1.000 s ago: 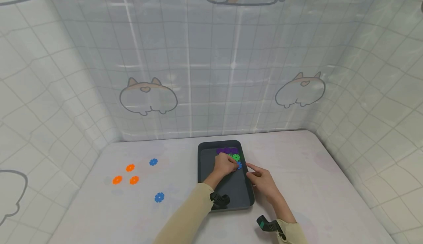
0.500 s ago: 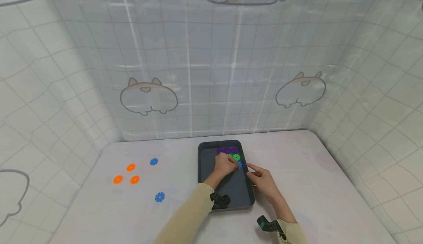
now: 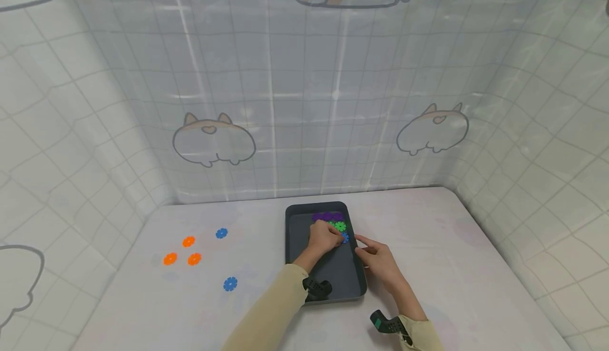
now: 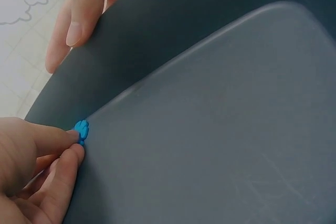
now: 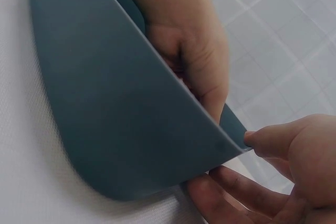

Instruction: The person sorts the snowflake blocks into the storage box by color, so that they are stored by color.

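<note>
My left hand [image 3: 325,236] reaches into a dark grey tray [image 3: 338,279]. Its thumb and fingertips pinch a blue notched plastic disc [image 4: 81,130] against the tray floor, close to the right wall. Behind that hand, green notched discs [image 3: 340,226] lie in a row, partly covered by it. Along the tray's far end is a row of purple discs [image 3: 326,216]. My right hand [image 3: 378,261] rests at the tray's right side. In the right wrist view its thumb touches the rim and its fingers lie against the outer wall.
Left of the tray, two blue discs [image 3: 230,284] lie apart on the white table [image 3: 257,250]. Three orange discs [image 3: 188,241] are grouped farther left. A tiled-pattern curtain [image 3: 304,145] with cartoon animals stands behind the table and along both sides.
</note>
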A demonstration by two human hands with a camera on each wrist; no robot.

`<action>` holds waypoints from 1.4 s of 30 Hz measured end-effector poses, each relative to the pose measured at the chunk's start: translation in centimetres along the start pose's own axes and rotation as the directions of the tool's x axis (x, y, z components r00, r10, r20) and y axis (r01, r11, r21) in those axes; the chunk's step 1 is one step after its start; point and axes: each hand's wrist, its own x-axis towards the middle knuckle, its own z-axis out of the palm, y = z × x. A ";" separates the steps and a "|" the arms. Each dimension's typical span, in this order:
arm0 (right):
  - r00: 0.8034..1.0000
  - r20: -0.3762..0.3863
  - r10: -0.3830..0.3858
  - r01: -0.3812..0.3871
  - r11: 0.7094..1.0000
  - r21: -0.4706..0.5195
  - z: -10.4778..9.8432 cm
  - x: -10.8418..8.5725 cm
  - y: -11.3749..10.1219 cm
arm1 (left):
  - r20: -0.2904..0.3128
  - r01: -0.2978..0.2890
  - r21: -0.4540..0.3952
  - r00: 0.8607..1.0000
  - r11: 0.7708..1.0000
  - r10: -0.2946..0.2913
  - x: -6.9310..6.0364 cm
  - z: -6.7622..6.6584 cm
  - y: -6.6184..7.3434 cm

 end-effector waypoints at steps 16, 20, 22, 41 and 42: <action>1.000 -0.002 0.005 -0.005 1.000 -0.004 0.1 -0.1 -0.1 | 0.079 -0.076 -0.222 0.992 0.972 0.096 -3.6 -5.1 1.6; 1.000 -0.002 -0.001 0.000 1.000 -0.023 0.0 -0.2 -0.1 | 0.083 -0.101 -0.134 0.990 0.986 0.113 -5.1 -8.0 1.2; 1.000 -0.005 -0.005 0.005 0.999 -0.035 -0.1 -0.2 -0.1 | 0.066 -0.117 -0.093 0.990 0.989 0.124 -5.6 -9.5 0.6; 1.000 0.009 -0.003 0.004 0.997 -0.077 -0.2 -0.1 0.4 | -0.087 0.184 0.104 0.981 0.977 -0.176 -11.1 -22.0 -11.2; 1.000 0.009 -0.002 0.003 0.997 -0.079 -0.2 -0.1 0.4 | -0.085 0.194 0.115 0.979 0.974 -0.185 -11.4 -22.3 -11.6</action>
